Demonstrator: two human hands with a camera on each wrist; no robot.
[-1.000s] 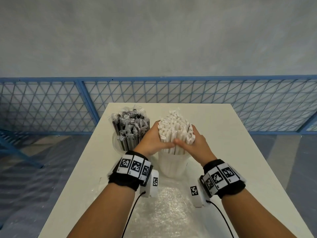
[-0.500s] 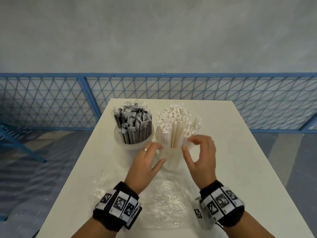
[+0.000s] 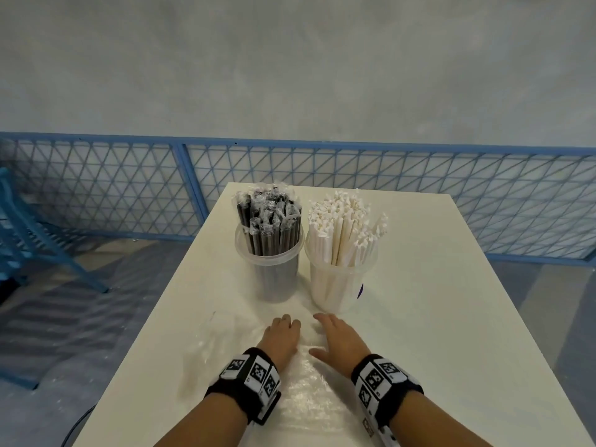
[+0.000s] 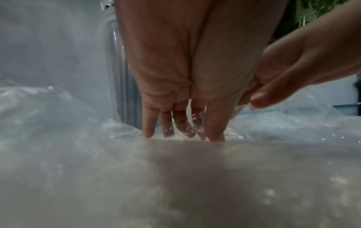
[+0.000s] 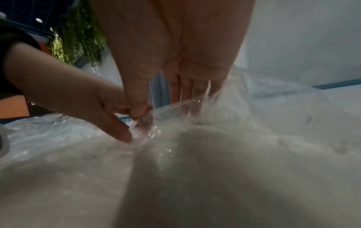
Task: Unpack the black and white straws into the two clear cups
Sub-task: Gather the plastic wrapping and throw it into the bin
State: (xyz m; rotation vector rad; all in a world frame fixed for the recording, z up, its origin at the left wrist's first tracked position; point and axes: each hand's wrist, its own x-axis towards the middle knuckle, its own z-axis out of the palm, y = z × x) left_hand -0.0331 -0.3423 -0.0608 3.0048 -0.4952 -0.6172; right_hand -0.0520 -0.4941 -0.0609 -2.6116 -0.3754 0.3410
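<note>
Black straws (image 3: 269,227) in clear sleeves stand in the left clear cup (image 3: 274,279). White paper-wrapped straws (image 3: 342,227) fan out of the right clear cup (image 3: 338,291). Both hands are down on a crumpled clear plastic wrap (image 3: 309,391) in front of the cups. My left hand (image 3: 283,330) curls its fingers into the film; the left wrist view shows the fingertips (image 4: 168,129) behind glinting plastic. My right hand (image 3: 332,333) pinches a raised fold of the wrap (image 5: 254,138) between thumb (image 5: 139,111) and fingers. The two hands nearly touch.
The white table (image 3: 451,317) runs to a far edge just behind the cups, with bare surface on the right. A blue mesh fence (image 3: 96,188) and a grey wall stand beyond. The floor drops away on the left.
Both hands let go of the white straws, pulled back toward me and dropped onto the plastic wrap. The white straws now stand spread in their cup.
</note>
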